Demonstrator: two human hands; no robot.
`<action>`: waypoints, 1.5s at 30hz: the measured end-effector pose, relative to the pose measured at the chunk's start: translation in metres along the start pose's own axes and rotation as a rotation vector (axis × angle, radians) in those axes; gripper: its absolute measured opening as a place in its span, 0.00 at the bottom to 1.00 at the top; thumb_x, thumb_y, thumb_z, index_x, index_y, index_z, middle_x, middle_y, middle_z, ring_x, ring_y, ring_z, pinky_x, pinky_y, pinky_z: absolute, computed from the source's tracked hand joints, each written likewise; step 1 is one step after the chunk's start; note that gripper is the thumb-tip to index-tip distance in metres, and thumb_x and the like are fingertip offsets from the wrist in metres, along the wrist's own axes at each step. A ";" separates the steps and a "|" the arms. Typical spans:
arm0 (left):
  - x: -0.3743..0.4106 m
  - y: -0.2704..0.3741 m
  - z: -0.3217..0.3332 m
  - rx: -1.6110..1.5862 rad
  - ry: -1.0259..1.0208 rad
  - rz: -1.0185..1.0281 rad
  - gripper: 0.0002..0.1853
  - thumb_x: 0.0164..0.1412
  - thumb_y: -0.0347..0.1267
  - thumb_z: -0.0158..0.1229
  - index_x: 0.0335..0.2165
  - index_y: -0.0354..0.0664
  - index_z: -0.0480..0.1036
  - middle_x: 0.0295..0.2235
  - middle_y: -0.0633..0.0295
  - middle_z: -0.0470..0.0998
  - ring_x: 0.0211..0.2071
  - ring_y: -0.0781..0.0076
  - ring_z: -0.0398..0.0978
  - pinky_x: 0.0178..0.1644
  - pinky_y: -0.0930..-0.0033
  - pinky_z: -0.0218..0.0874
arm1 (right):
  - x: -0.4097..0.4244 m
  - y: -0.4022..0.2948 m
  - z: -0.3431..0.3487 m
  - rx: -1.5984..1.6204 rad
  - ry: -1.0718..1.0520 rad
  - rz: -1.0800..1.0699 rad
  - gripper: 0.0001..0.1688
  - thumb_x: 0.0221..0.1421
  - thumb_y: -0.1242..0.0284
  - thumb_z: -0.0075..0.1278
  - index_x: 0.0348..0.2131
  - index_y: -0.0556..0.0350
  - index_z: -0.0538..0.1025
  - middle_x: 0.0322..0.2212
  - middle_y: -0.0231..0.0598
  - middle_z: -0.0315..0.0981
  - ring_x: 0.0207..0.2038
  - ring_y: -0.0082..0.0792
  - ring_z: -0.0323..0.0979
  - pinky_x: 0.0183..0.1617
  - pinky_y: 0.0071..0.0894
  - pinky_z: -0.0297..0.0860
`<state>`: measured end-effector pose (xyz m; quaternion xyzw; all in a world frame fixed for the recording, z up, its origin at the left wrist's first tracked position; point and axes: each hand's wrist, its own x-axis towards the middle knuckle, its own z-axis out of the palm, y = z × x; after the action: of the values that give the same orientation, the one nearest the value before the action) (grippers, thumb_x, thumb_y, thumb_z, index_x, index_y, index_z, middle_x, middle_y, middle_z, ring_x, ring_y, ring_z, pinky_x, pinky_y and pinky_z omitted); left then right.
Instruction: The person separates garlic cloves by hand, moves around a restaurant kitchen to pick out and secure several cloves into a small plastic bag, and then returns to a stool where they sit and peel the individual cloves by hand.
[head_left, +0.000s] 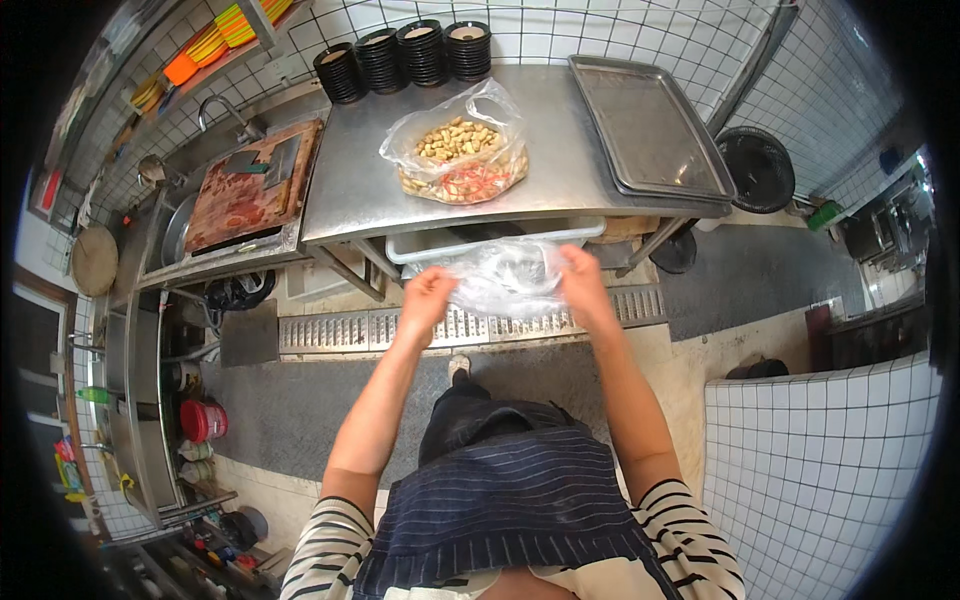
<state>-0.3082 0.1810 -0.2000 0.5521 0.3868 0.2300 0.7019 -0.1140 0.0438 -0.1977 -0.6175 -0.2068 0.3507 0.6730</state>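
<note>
Between my hands a clear plastic bag (510, 281) is spread out in front of the steel table's edge. My left hand (427, 296) pinches its left side, and my right hand (585, 285) grips the right side. I make out nothing inside this bag. Farther off on the table stands another clear plastic bag (412, 135), its top gaping, filled with unshelled peanuts (457, 140). Red printing marks the front of that bag.
The stainless steel table (352, 180) carries stacked black bowls (426, 56) at the back and metal trays (645, 120) on the right. To the left, cleavers (283, 161) lie on a wooden chopping board (225, 206). Below sits a white tub (405, 247); a drain grate (330, 334) crosses the floor.
</note>
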 end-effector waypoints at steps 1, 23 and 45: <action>0.009 0.005 -0.020 -0.056 0.047 -0.095 0.04 0.54 0.31 0.55 0.27 0.43 0.71 0.13 0.76 0.61 0.12 0.88 0.54 0.13 0.82 0.43 | 0.007 -0.011 -0.004 0.081 0.030 0.022 0.07 0.49 0.81 0.43 0.30 0.61 0.73 0.22 0.29 0.69 0.23 0.18 0.64 0.25 0.17 0.61; 0.096 0.051 -0.115 -0.407 -0.325 -0.336 0.09 0.63 0.35 0.46 0.32 0.42 0.68 0.14 0.75 0.57 0.12 0.89 0.48 0.13 0.84 0.36 | 0.130 -0.013 0.199 -0.469 -0.509 -0.167 0.11 0.49 0.79 0.43 0.35 0.61 0.72 0.26 0.33 0.69 0.29 0.27 0.67 0.33 0.26 0.64; 0.245 0.037 -0.199 -0.936 0.205 -0.395 0.10 0.59 0.21 0.35 0.37 0.28 0.64 0.34 0.53 0.67 0.37 0.61 0.68 0.50 0.59 0.63 | 0.253 0.048 0.311 -0.151 -0.609 0.402 0.27 0.59 0.52 0.37 0.40 0.56 0.73 0.33 0.33 0.70 0.34 0.22 0.65 0.36 0.22 0.64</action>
<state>-0.3169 0.4939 -0.2531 0.0701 0.4061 0.2945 0.8622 -0.1761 0.4407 -0.2361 -0.5611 -0.2975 0.6271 0.4509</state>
